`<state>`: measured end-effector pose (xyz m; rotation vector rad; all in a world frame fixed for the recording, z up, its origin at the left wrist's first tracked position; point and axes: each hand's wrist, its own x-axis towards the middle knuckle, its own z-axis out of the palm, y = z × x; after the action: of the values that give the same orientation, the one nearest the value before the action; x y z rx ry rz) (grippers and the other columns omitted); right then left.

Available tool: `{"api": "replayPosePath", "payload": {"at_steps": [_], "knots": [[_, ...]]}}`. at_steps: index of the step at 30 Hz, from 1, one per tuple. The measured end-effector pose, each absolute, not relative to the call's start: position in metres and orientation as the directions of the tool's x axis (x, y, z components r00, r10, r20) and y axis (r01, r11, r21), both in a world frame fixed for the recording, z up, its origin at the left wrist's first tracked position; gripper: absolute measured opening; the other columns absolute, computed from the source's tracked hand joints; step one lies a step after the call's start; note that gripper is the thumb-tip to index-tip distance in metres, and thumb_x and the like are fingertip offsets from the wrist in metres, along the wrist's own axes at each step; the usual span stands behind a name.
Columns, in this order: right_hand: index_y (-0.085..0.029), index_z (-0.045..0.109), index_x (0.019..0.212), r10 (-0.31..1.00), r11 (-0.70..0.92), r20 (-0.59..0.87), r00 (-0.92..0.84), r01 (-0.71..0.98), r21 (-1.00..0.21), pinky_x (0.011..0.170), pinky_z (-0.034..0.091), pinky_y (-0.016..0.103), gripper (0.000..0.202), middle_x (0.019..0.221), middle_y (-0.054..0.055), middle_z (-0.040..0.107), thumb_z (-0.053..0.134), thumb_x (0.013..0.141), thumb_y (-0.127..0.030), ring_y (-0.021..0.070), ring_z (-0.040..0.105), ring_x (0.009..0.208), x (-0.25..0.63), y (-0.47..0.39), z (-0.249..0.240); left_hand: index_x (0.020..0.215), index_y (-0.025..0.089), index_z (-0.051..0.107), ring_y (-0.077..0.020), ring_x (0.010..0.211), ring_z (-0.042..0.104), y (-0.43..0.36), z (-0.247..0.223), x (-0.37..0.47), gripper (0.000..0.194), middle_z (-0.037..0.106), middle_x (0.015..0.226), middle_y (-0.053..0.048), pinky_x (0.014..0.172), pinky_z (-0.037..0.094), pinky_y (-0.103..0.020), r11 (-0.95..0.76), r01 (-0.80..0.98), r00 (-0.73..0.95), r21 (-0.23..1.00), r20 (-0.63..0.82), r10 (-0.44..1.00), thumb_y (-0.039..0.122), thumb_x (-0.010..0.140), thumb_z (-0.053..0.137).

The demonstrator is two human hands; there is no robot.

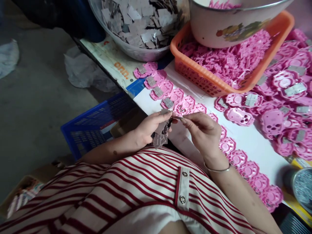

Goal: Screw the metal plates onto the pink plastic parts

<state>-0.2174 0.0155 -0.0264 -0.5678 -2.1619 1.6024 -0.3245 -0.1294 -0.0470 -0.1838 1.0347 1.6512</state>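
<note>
Several small grey plates (161, 138) are bunched in my left hand (152, 125), its thumb pressed on top of them. My right hand (203, 131), with a bangle at the wrist, pinches the end of a thin piece (178, 117) beside the left fingertips; it looks like one of the grey plates seen edge-on. Just beyond my hands runs a diagonal row of pink plastic shells (186, 104). The shells at its far left end carry a grey plate (168, 103) each.
Behind the row stand a clear bowl (146, 55) of grey plates and an orange basket (200, 78) of pink parts under an enamel bowl (226, 27). Pink shells (273, 122) are heaped at right, near a tin (302, 188). A blue crate (83, 125) sits below the table edge.
</note>
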Motion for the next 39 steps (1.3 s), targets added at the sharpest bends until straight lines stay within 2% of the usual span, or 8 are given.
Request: {"api": "replayPosePath", "payload": {"at_steps": [2, 4, 7, 9, 15, 22, 32, 39], "knots": [[-0.024, 0.078, 0.083, 0.394, 0.489, 0.252, -0.884, -0.031, -0.871, 0.070, 0.055, 0.026, 0.004, 0.080, 0.004, 0.075, 0.075, 0.081, -0.025, 0.0120, 0.067, 0.074, -0.210, 0.021, -0.027, 0.092, 0.018, 0.068, -0.0081, 0.045, 0.057, -0.130, -0.047, -0.324, 0.024, 0.064, 0.068, 0.002, 0.038, 0.044, -0.016, 0.025, -0.857, -0.336, 0.514, -0.595, 0.730, 0.032, 0.078, 0.081], [-0.026, 0.079, 0.087, 0.315, 0.548, 0.276, -0.908, -0.064, -0.834, 0.073, 0.058, 0.027, 0.009, 0.085, 0.005, 0.076, 0.072, 0.083, -0.022, 0.0129, 0.069, 0.078, -0.205, 0.025, -0.027, 0.092, 0.019, 0.067, -0.0085, 0.047, 0.058, -0.129, -0.046, -0.323, 0.024, 0.061, 0.064, 0.005, 0.040, 0.045, -0.015, 0.029, -0.839, -0.360, 0.543, -0.594, 0.719, 0.025, 0.074, 0.082], [-0.025, 0.078, 0.094, 0.460, 0.253, 0.003, -0.888, 0.128, -0.959, 0.076, 0.060, 0.027, 0.017, 0.093, 0.005, 0.077, 0.078, 0.078, -0.030, 0.0132, 0.070, 0.083, -0.201, 0.025, -0.028, 0.090, 0.019, 0.065, -0.0079, 0.047, 0.056, -0.125, -0.044, -0.319, 0.024, 0.060, 0.060, 0.006, 0.043, 0.045, -0.016, -0.004, -0.780, -0.462, 0.625, -0.573, 0.677, 0.020, 0.071, 0.080], [-0.022, 0.075, 0.100, 0.507, 0.054, -0.169, -0.845, 0.227, -0.972, 0.064, 0.058, 0.025, 0.028, 0.088, 0.005, 0.075, 0.078, 0.078, -0.040, 0.0115, 0.067, 0.072, -0.202, 0.022, -0.028, 0.087, 0.018, 0.064, -0.0073, 0.048, 0.056, -0.123, -0.043, -0.317, 0.024, 0.062, 0.061, 0.006, 0.047, 0.046, -0.017, -0.021, -0.734, -0.528, 0.679, -0.551, 0.646, 0.019, 0.069, 0.080], [-0.016, 0.070, 0.083, 0.504, -0.128, -0.347, -0.791, 0.329, -0.936, 0.049, 0.049, 0.021, 0.032, 0.069, 0.001, 0.067, 0.081, 0.071, -0.044, 0.0083, 0.058, 0.055, -0.214, 0.015, -0.024, 0.083, 0.018, 0.065, -0.0075, 0.049, 0.055, -0.120, -0.042, -0.313, 0.024, 0.063, 0.060, 0.006, 0.050, 0.046, -0.019, 0.005, -0.692, -0.564, 0.722, -0.545, 0.620, 0.020, 0.066, 0.081], [-0.014, 0.071, 0.079, 0.636, 0.012, -0.323, -0.701, 0.427, -0.904, 0.046, 0.033, 0.021, 0.020, 0.061, -0.001, 0.061, 0.075, 0.072, -0.032, 0.0050, 0.043, 0.050, -0.232, 0.028, -0.021, 0.091, 0.020, 0.063, -0.0073, 0.048, 0.054, -0.121, -0.046, -0.318, 0.037, 0.062, 0.063, 0.007, 0.043, 0.041, -0.017, 0.000, -0.747, -0.535, 0.665, -0.601, 0.594, 0.029, 0.064, 0.086], [-0.015, 0.075, 0.077, 0.678, 0.243, -0.223, -0.700, 0.500, -0.831, 0.058, 0.037, 0.025, 0.016, 0.072, 0.003, 0.068, 0.077, 0.073, -0.031, 0.0079, 0.050, 0.060, -0.248, 0.041, -0.026, 0.090, 0.019, 0.063, -0.0080, 0.046, 0.055, -0.120, -0.049, -0.327, 0.036, 0.062, 0.062, 0.006, 0.042, 0.042, -0.017, -0.041, -0.739, -0.571, 0.672, -0.593, 0.568, 0.029, 0.065, 0.085], [-0.014, 0.072, 0.076, 0.253, 0.108, -0.492, -0.833, 0.530, -0.841, 0.053, 0.037, 0.023, 0.045, 0.065, 0.002, 0.065, 0.073, 0.076, -0.060, 0.0072, 0.048, 0.056, -0.225, 0.002, -0.003, 0.091, 0.020, 0.064, -0.0072, 0.050, 0.057, -0.109, -0.046, -0.329, 0.028, 0.060, 0.062, 0.007, 0.046, 0.042, -0.016, -0.166, -0.696, -0.672, 0.699, -0.552, 0.494, 0.023, 0.070, 0.081]]}}
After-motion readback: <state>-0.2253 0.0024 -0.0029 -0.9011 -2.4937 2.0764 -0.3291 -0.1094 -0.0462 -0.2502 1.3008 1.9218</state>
